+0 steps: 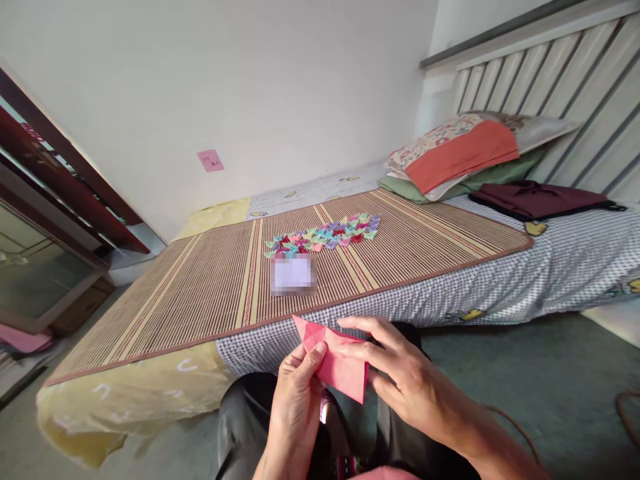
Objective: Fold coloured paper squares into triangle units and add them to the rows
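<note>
A folded sheet of pink paper is held over my lap, near the bed's edge. My left hand pinches its left side, thumb on top. My right hand grips its right side, fingers curled round the top edge and the back. A cluster of several small folded paper pieces in many colours lies on the striped bamboo mat, well beyond my hands. A blurred white patch sits on the mat just in front of that cluster.
The mat covers a low bed with a checked sheet. Stacked pillows and a folded dark red cloth lie at the head end by a slatted headboard. A dark wooden cabinet stands at left. Green floor lies to the right.
</note>
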A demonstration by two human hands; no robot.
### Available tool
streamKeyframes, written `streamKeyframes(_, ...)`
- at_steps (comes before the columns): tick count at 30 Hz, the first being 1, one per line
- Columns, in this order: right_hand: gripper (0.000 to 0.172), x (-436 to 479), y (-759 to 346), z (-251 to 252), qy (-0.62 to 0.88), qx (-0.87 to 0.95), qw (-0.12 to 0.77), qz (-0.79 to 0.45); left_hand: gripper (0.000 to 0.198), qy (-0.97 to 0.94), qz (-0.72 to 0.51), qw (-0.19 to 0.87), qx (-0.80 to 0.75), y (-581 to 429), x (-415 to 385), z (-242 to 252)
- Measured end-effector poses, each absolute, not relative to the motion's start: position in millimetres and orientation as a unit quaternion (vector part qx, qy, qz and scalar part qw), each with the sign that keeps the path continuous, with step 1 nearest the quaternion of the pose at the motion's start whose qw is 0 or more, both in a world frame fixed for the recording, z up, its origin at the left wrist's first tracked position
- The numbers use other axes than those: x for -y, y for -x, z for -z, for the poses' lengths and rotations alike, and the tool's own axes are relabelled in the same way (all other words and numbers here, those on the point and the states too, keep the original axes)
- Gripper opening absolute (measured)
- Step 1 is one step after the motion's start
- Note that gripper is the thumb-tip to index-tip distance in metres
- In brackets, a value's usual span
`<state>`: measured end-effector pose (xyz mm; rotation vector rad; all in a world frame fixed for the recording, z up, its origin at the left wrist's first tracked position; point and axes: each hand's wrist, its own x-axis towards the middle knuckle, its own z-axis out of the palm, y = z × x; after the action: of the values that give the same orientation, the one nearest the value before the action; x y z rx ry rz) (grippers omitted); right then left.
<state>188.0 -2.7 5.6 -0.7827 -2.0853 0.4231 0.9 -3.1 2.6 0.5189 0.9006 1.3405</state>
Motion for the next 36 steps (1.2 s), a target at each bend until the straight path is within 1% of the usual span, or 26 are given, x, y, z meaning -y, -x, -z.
streamKeyframes(1,0.06,1.7,-186.1,-5.9,0.305,0.835,0.426,-0.167,0.033,-0.238,-0.591,0.66,-0.398,-1.0,4.0,-2.8)
streamKeyframes(4,0.025,-2.5,-180.6,-4.2,0.295,0.821,0.452,-0.185,0.028,-0.286,-0.599,0.634,-0.396,-1.2,8.0,-3.3)
streamKeyframes(5,0.016,-3.6,-178.6,-3.0,0.296,0.812,0.462,-0.196,0.026,-0.307,-0.604,0.619,-0.398,-1.3,9.5,-3.5)
streamKeyframes(6,0.011,-4.2,-176.5,-1.7,0.302,0.801,0.473,-0.208,0.024,-0.326,-0.606,0.603,-0.402,-1.4,10.9,-3.5)
streamKeyframes(7,0.01,-4.4,-174.2,-0.5,0.311,0.788,0.483,-0.22,0.023,-0.341,-0.607,0.589,-0.409,-1.6,12.2,-3.5)
streamKeyframes(12,0.016,-1.4,-162.3,3.8,0.383,0.711,0.531,-0.257,0.024,-0.372,-0.591,0.562,-0.442,-3.4,16.2,-1.3)
streamKeyframes(18,0.022,-0.6,-158.6,1.8,0.427,0.682,0.518,-0.289,0.023,-0.379,-0.578,0.578,-0.433,-5.4,17.4,2.3)
streamKeyframes(23,0.024,-0.7,-160.4,1.2,0.439,0.674,0.511,-0.304,0.025,-0.361,-0.574,0.592,-0.436,-8.2,14.9,3.1)
streamKeyframes(30,0.029,-0.5,-159.7,-0.9,0.435,0.641,0.515,-0.368,0.024,-0.328,-0.574,0.623,-0.418,-12.5,12.2,-0.6)
streamKeyframes(36,0.03,0.8,-162.7,-5.5,0.435,0.643,0.529,-0.343,0.026,-0.318,-0.565,0.638,-0.415,-16.5,11.0,-1.7)
